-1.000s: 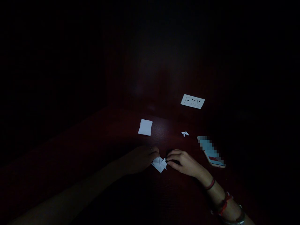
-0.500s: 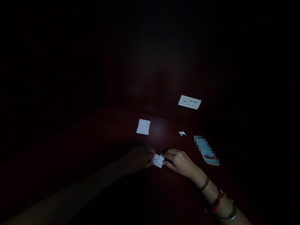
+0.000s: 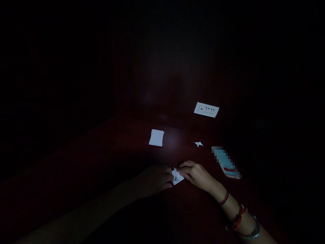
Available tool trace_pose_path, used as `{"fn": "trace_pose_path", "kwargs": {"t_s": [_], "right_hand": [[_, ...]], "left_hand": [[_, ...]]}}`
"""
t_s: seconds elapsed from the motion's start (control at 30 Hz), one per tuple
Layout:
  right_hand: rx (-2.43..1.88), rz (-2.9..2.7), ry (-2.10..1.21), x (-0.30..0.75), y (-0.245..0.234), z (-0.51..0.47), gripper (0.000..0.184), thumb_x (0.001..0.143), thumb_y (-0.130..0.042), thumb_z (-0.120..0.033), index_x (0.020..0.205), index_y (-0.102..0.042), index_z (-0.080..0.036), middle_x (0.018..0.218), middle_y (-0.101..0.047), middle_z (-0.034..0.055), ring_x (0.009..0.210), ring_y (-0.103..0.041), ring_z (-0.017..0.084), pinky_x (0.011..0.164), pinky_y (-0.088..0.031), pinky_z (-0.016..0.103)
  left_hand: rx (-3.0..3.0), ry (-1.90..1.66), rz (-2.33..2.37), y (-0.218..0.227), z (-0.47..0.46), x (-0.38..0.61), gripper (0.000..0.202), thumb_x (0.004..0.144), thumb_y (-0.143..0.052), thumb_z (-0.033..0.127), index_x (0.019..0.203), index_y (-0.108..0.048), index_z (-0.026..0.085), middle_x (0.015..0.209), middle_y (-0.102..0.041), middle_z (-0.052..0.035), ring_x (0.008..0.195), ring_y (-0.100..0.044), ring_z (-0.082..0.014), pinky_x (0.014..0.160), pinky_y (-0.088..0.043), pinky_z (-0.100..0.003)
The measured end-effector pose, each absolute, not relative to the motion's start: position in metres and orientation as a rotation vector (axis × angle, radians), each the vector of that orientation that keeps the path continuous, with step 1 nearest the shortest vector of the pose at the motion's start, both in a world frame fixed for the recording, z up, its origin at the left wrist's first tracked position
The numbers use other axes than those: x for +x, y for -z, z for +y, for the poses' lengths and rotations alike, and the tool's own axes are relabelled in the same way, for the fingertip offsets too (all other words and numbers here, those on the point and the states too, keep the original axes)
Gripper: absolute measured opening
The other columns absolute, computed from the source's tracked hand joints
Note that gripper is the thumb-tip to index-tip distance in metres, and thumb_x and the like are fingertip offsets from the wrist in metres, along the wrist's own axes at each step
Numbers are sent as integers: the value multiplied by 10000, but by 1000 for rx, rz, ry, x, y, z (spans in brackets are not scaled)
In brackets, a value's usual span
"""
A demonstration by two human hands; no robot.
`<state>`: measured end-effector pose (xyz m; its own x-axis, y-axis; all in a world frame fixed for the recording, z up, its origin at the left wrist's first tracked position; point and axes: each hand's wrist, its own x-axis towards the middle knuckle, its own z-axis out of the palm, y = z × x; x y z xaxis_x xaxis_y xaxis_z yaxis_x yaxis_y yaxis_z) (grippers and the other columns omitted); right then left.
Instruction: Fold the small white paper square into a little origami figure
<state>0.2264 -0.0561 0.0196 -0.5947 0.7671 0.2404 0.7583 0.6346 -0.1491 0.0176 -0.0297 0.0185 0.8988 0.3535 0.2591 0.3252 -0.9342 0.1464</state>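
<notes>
A small white sheet of folded paper [image 3: 178,179] lies on the dark red table between my hands, with creases and a raised flap near its top. My left hand [image 3: 158,179], in shadow and wearing a ring, grips the paper's left edge with closed fingers. From the right, my right hand [image 3: 194,173] has its thumb and fingers closed on the upper right part of the same paper. Bracelets circle the right wrist and forearm. The fingertips partly cover the paper's edges.
Beyond my hands lies a stack of white paper squares [image 3: 156,138]. A small folded paper figure [image 3: 198,144] sits farther right, and a phone [image 3: 225,162] with a blurred screen lies past my right hand. A white socket plate [image 3: 206,109] is on the back wall.
The folded paper has turned and shifted slightly right. My left hand has moved right and a little nearer, and my right fingers have come farther over the paper.
</notes>
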Motion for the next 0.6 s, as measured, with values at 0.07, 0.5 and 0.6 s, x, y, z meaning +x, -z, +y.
{"fn": "trace_pose_path", "kwargs": {"t_s": [0.07, 0.5, 0.6], "right_hand": [[-1214, -2589, -44, 228, -17, -54, 283, 806, -429, -140, 1037, -558, -241, 989, -554, 23, 911, -492, 138, 794, -408, 256], [-1182, -2501, -48, 221, -21, -59, 332, 801, -407, -107, 1093, -508, -228, 1037, -521, 45, 961, -468, 148, 810, -418, 278], [-1117, -2495, -103, 219, -23, -59, 260, 806, -438, -179, 1044, -539, -209, 982, -537, 47, 920, -493, 143, 806, -418, 272]], "left_hand": [[2930, -421, 460, -21, -27, 15, 122, 807, -453, 174, 867, -557, 198, 889, -545, -11, 816, -506, -137, 726, -393, -251], [2935, -428, 339, -21, -24, 7, 287, 789, -421, 119, 1046, -493, 225, 1009, -542, -15, 933, -470, -162, 828, -348, -292], [3017, -488, 412, -17, -27, 7, 312, 785, -448, 169, 1093, -468, 216, 1034, -524, -38, 951, -454, -196, 811, -349, -330]]}}
